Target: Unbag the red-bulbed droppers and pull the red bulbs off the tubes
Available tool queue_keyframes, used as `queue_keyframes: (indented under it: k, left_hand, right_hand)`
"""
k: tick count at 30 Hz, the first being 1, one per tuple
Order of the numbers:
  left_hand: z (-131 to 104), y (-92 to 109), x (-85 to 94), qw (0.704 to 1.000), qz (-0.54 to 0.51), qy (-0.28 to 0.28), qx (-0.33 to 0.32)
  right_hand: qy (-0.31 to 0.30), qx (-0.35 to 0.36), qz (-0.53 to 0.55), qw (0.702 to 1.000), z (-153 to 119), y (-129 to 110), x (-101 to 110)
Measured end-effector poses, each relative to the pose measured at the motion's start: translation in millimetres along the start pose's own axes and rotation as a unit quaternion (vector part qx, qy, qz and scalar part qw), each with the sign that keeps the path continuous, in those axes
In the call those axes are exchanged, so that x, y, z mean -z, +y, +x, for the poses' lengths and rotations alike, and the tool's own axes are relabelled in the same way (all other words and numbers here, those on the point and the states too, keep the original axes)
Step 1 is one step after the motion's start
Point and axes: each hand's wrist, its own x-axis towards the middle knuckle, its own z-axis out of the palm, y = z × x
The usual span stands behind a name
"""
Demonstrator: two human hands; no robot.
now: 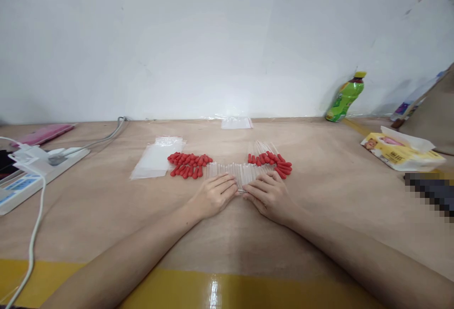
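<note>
Both hands, left hand (pixel 214 195) and right hand (pixel 269 195), were laid flat, grip open, on bare clear tubes (pixel 237 173). Loose red caps (pixel 189 163) lay unfitted at 11 o'clock; capped tubes (pixel 271 158) were gathered at 1 o'clock.

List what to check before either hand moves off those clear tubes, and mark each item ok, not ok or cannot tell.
1. Left hand flat on the row of clear tubes: ok.
2. Right hand flat on the same row, fingertips nearly meeting the left: ok.
3. Tubes lying side by side, none rolled away: ok.
4. Loose red caps piled apart from the capped tubes: ok.
5. Plastic bags within reach left of the caps: ok.
6. Whether any tube is cracked: cannot tell.
</note>
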Motion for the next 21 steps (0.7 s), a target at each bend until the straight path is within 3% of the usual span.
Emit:
queue_keyframes:
  k: [21]
  left_hand:
    - [-4.0,-0.5,1.6,0.998,-0.057,0.019,0.011]
  right_hand:
    - [0.009,0.039,0.060,0.997,-10.3,5.9,1.9]
